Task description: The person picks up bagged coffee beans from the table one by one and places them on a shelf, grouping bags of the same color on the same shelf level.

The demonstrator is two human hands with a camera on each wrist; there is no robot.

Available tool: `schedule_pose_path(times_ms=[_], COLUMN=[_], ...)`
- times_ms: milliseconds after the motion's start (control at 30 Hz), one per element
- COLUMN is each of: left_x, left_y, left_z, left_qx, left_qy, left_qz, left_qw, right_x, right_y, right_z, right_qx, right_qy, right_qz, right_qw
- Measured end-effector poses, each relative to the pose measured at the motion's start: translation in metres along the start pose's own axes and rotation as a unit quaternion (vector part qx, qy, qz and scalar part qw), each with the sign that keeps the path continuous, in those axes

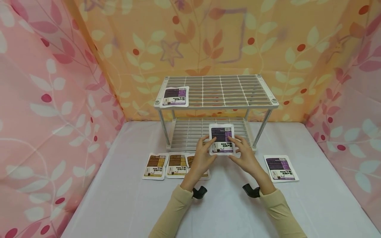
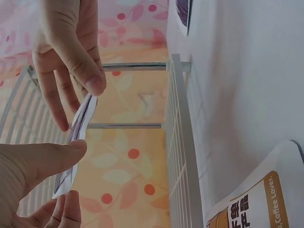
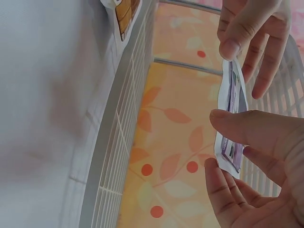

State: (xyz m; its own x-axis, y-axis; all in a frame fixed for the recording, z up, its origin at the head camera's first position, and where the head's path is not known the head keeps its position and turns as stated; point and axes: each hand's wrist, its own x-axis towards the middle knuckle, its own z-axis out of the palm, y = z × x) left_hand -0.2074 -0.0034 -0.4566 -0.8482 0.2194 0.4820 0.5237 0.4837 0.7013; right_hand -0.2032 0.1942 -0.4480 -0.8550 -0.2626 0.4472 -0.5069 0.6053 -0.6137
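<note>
A white flat packet with a purple label (image 1: pixel 222 136) is held up in front of the wire shelf (image 1: pixel 214 91). My left hand (image 1: pixel 203 157) pinches its left side, thumb against fingers. At the opposite side my right hand (image 1: pixel 245 154) pinches it the same way. Edge-on, the packet (image 2: pixel 76 142) looks thin and slightly bent in the left wrist view. Another purple packet (image 1: pixel 175 97) lies on the top tier's left end. A third purple packet (image 1: pixel 280 168) lies on the table, right of my right hand.
Brown-labelled packets lie in a row before the shelf: one at the left (image 1: pixel 154 166), one in the middle (image 1: pixel 177 166), and one (image 1: pixel 191 161) partly behind my left hand. The shelf's lower tier (image 1: pixel 190 132) sits low over the white table (image 1: pixel 119 198). Patterned cloth (image 1: pixel 208 39) hangs behind.
</note>
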Motion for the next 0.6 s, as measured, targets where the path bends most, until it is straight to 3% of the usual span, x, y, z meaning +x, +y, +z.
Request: schedule_pose_path(times_ms=[600], left_x=[-0.001], left_y=[0.006], left_z=[-0.016], left_qx=[0.051], left_qy=[0.044], left_qz=[0.065], left_qw=[0.9956], right_x=[0.009], right_y=[-0.017], right_z=[0.0], right_qx=[-0.046], right_qy=[0.065], right_qz=[-0.067], right_qw=[0.995])
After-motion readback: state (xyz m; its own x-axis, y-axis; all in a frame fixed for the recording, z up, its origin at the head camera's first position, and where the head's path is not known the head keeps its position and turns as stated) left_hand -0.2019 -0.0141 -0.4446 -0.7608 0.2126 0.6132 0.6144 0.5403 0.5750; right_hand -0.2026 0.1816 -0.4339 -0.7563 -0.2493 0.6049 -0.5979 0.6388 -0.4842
